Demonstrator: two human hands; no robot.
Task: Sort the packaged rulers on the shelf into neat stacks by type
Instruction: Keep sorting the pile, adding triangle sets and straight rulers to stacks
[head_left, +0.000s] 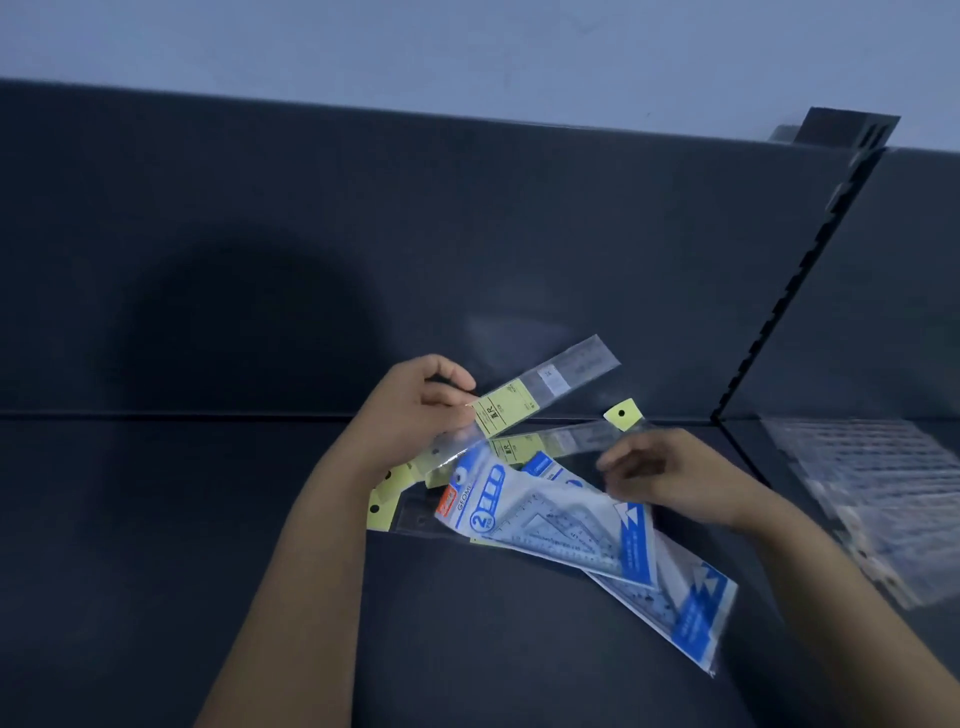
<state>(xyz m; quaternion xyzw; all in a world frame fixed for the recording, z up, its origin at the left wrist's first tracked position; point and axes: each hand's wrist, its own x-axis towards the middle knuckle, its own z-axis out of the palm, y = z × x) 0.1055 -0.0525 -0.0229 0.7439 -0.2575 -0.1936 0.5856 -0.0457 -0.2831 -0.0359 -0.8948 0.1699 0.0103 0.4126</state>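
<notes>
Yellow-green label cards mark the straight rulers, so that is the cue I sort by. My left hand is lifted off the dark shelf and pinches one straight ruler pack near its label, thumb on top and fingers curled beneath. The pack's clear end slants up and to the right, towards the back panel. My right hand hovers palm down over the jumble, apart from the left, with its fingertips at the edge of a second straight ruler. That ruler lies partly under the blue-and-white set-square packets. The fingers are blurred, so I cannot tell whether they have closed on that ruler or only touch it. To do this well I should draw the second ruler out lengthwise and flat, so the slippery set-square packets don't skate off with it. Then I would lay it against the one I hold, labels at the same end and edges flush, before setting the pair down away from the blue packets.
</notes>
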